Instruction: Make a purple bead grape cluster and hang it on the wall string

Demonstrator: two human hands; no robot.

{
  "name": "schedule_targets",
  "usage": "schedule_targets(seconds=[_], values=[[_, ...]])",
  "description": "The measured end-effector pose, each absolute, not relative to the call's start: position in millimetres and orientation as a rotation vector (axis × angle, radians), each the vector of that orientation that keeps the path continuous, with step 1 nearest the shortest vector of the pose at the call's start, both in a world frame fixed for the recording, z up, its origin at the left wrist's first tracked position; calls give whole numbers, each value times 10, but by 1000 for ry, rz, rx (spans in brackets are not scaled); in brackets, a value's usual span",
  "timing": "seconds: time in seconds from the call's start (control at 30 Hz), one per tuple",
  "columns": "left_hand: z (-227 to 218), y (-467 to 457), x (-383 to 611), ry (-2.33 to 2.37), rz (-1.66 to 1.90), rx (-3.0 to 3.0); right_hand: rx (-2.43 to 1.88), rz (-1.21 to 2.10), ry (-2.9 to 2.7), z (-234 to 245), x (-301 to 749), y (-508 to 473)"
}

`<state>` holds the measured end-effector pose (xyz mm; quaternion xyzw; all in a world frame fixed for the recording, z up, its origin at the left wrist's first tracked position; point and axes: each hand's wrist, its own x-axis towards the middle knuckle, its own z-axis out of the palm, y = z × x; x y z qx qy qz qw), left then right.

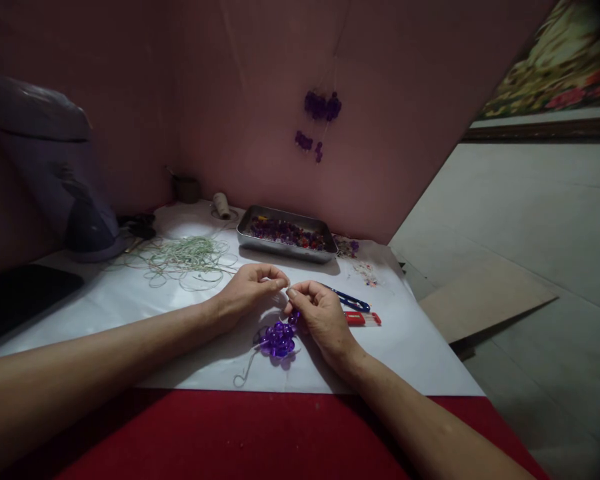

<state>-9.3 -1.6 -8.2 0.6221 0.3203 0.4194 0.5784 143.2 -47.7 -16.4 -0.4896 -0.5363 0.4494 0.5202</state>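
Note:
My left hand (pixel 253 291) is closed in a pinch, its thumb and forefinger meeting almost tip to tip with those of my other hand. What sits in that pinch is too fine to make out. My right hand (pixel 325 320) has its fingers curled in a pinch, with a few purple beads on a thread (pixel 294 318) coming out under the fingertips. Just below, a cluster of clear purple beads (pixel 279 340) rests on the white sheet. A loose thread end (pixel 239 380) curls out from its left side.
Behind my hands stands a metal tray (pixel 287 250) of mixed beads. Tangled pale green cord (pixel 193 259) lies left, near a thread spool (pixel 221 205). A blue-handled tool (pixel 355 301) and a red cutter (pixel 363 319) lie right. Purple bead pieces (pixel 317 107) hang on the wall.

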Motion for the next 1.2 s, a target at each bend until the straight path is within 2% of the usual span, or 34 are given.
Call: schedule_targets(seconds=[1.2], values=[[-99, -25, -69, 768, 1046, 1438, -1173, 1090, -1292, -166, 1429, -481]])
